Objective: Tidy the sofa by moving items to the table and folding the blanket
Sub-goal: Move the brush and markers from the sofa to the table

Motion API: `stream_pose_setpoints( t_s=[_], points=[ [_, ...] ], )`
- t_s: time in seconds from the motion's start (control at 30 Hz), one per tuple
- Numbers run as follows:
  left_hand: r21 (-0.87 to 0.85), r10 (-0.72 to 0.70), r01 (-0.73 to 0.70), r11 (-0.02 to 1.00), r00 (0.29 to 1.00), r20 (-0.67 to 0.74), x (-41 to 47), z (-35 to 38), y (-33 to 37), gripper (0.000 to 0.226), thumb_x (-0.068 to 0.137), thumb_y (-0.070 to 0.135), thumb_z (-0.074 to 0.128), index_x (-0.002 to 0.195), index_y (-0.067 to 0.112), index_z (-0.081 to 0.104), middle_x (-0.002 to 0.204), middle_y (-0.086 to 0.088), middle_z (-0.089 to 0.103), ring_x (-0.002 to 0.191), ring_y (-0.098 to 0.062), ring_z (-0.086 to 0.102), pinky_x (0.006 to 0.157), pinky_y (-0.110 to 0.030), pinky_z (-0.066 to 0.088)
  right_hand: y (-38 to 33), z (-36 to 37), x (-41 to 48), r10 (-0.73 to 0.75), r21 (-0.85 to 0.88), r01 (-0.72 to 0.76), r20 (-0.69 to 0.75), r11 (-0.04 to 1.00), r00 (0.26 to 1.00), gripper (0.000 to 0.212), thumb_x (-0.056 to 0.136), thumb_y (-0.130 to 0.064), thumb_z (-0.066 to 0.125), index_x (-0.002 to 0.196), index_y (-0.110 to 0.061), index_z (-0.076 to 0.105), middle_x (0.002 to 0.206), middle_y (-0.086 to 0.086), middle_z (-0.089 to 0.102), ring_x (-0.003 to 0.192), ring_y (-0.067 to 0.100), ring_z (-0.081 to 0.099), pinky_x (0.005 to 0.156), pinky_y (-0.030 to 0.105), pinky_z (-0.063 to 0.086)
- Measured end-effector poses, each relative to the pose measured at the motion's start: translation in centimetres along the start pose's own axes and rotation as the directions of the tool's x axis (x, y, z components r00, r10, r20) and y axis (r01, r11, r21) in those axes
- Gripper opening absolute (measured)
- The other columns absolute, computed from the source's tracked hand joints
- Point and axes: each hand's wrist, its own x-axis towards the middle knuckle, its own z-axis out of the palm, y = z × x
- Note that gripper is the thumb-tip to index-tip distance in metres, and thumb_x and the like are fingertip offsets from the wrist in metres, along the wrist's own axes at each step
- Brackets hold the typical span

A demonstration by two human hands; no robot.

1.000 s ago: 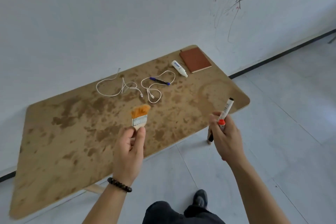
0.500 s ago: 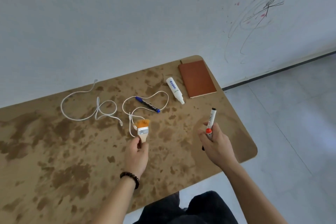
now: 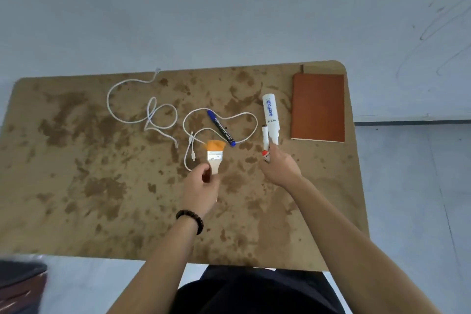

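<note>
Nearest me, my left hand (image 3: 201, 186) curls round the wooden handle of the paintbrush (image 3: 214, 153), its orange bristles pointing to twelve o'clock over the table (image 3: 76, 199). At three o'clock from it my right hand (image 3: 279, 166) pinches the red-banded marker (image 3: 265, 141) by its near end. Farther off, a blue pen (image 3: 221, 128) lies inside a white cable (image 3: 256, 126) loop at twelve o'clock of the brush, a white tube (image 3: 270, 115) sits just beside the marker's tip, and a brown notebook (image 3: 318, 107) lies in the two o'clock corner.

Table (image 3: 76, 199): cables (image 3: 150, 120), marker (image 3: 221, 128), notebook (image 3: 317, 107)
</note>
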Motion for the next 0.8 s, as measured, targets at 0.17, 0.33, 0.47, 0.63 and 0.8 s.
stream_pose_setpoints(
  t_s=[0.17, 0.33, 0.47, 0.63, 0.8],
  points=[
    [0.016, -0.098, 0.098, 0.995, 0.995, -0.012, -1.5, 2.0, -2.5, 0.023, 0.087, 0.014, 0.061, 0.071, 0.025, 0.049, 0.065, 0.008, 0.050, 0.063, -0.015, 0.047, 0.059, -0.027, 0.037, 1.4, 0.6, 0.9, -0.058, 0.015, 0.056, 0.097, 0.998, 0.994, 0.038, 0.092, -0.024, 0.051, 0.128, -0.016, 0.043, 0.114, 0.008, 0.053, 0.106, 0.032, 0.057, 0.076, 0.035, 0.044],
    [0.074, -0.144, 0.143, 0.987, 0.990, 0.006, 0.2, 3.3, -1.5, 0.005, 0.087, 0.010, 0.064, 0.091, 0.013, 0.062, 0.083, 0.001, 0.063, 0.074, -0.014, 0.057, 0.066, -0.024, 0.042, 4.5, -0.9, -0.6, 0.011, 0.065, -0.016, 0.078, 0.998, 0.997, 0.050, 0.091, -0.018, 0.049, 0.139, -0.014, 0.039, 0.126, 0.010, 0.046, 0.115, 0.028, 0.047, 0.088, 0.034, 0.038],
    [0.076, -0.197, 0.195, 0.978, 0.980, 0.020, 3.2, 4.2, -1.0, 0.021, 0.086, 0.011, 0.067, 0.107, 0.012, 0.063, 0.094, 0.001, 0.065, 0.085, -0.017, 0.060, 0.087, -0.032, 0.050, 6.2, -2.3, -0.7, 0.066, 0.063, -0.065, -0.019, 0.996, 0.998, 0.043, 0.088, -0.007, 0.048, 0.130, -0.009, 0.043, 0.108, 0.008, 0.046, 0.094, 0.024, 0.042, 0.077, 0.031, 0.034],
    [0.114, -0.130, 0.127, 0.985, 0.991, 0.021, 4.2, 4.3, -1.6, 0.039, 0.090, 0.010, 0.061, 0.128, 0.016, 0.052, 0.113, 0.002, 0.060, 0.107, -0.020, 0.060, 0.093, -0.034, 0.049, 6.1, -1.8, 0.5, 0.130, 0.233, -0.092, -0.154, 0.968, 0.980, 0.034, 0.087, -0.013, 0.056, 0.118, -0.011, 0.042, 0.102, 0.006, 0.051, 0.096, 0.025, 0.047, 0.072, 0.032, 0.035],
    [0.374, 0.021, -0.091, 0.923, 0.982, 0.187, 2.0, 3.6, -4.6, 0.055, 0.095, 0.026, 0.054, 0.146, 0.022, 0.035, 0.153, 0.000, 0.032, 0.131, -0.020, 0.044, 0.102, -0.036, 0.041, 5.2, 0.5, 0.0, 0.087, 0.145, -0.069, -0.118, 0.987, 0.989, 0.076, 0.089, -0.023, 0.057, 0.152, -0.031, 0.015, 0.118, 0.001, 0.037, 0.100, 0.023, 0.045, 0.082, 0.035, 0.040]
  ],
)
